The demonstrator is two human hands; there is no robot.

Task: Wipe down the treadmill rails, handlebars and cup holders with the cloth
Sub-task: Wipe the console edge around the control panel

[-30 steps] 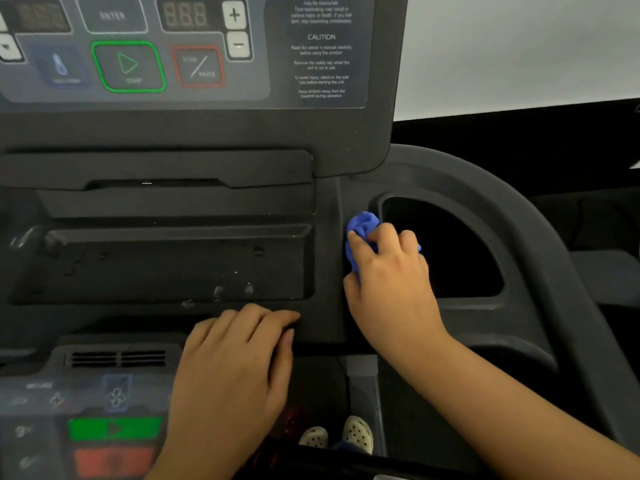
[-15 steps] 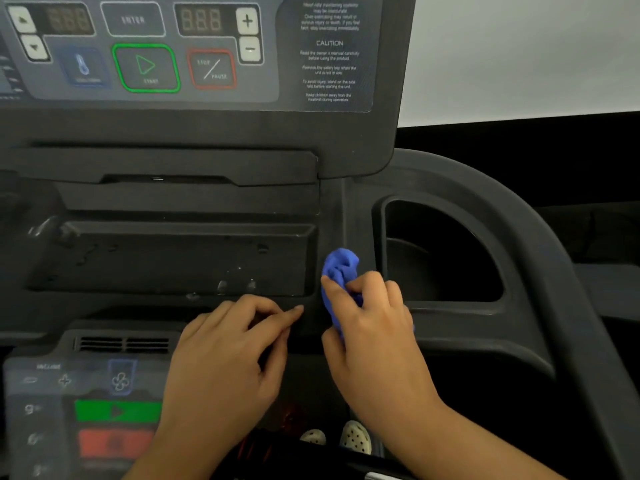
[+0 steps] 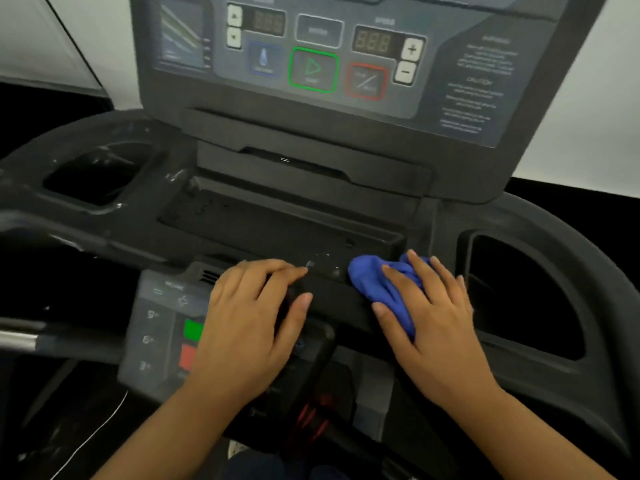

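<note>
Two hands: right hand (image 3: 429,317) fingers pressing blue cloth (image 3: 377,282), left hand (image 3: 249,317) flat, released; "888" display (image 3: 372,41).

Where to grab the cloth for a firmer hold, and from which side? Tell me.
Grab the bunched lobe of the cloth sticking out left of the right hand. Come from above and the left: that end is bare and thick, while the rest lies flattened under the palm.

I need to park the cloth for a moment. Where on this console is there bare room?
The long tray between the display panel and the two hands looks bare. Both cup holders, left and right, show nothing inside, though they are dark. The front ledge is crowded: the left hand rests there and the right hand presses the blue cloth beside it.
</note>
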